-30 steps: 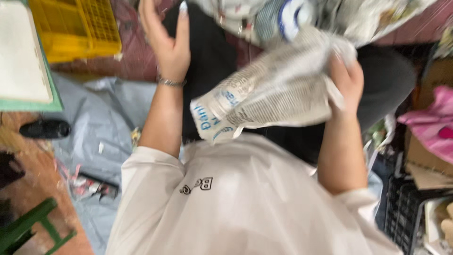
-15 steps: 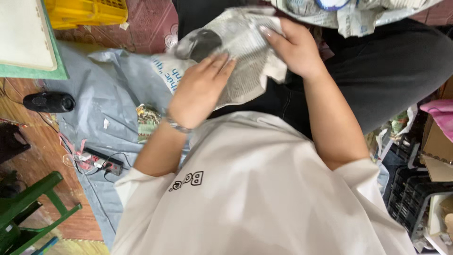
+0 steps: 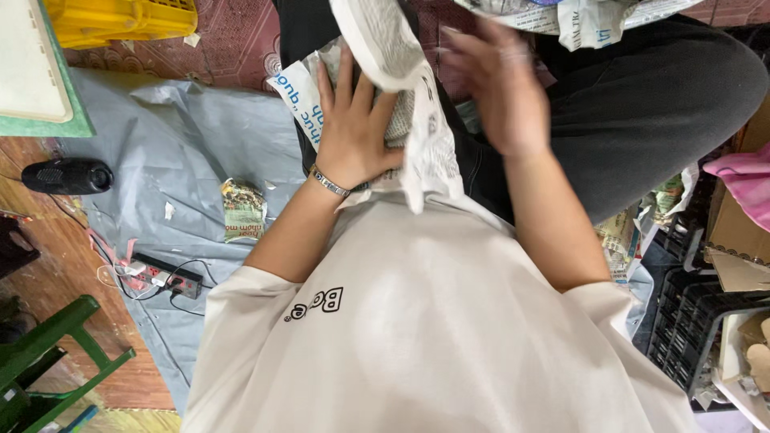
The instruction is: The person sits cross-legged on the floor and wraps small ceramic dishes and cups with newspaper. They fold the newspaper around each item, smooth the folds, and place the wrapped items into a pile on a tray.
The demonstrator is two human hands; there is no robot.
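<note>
I sit cross-legged in a white shirt and dark trousers, with a newspaper-wrapped bundle (image 3: 401,96) on my lap. My left hand (image 3: 353,132), a bracelet at its wrist, lies over the bundle, fingers spread and thumb tucked at its edge, holding it down. A loose flap of the newspaper stands up between my hands. My right hand (image 3: 491,88) is blurred, fingers apart, just right of the flap and holding nothing I can see. More crumpled newspaper (image 3: 577,16) lies beyond my knees.
A grey plastic sheet (image 3: 176,136) covers the floor at left, with a small newspaper packet (image 3: 242,208) and a power strip (image 3: 164,277) on it. Also there: a black speaker (image 3: 68,176), a yellow crate (image 3: 120,20), a green stool (image 3: 48,353). Black crates (image 3: 690,321), cardboard and pink cloth (image 3: 750,180) crowd the right.
My left hand came down from the air onto the bundle and now presses it lower on my lap. My right hand has let go of the paper and lifted off to the right.
</note>
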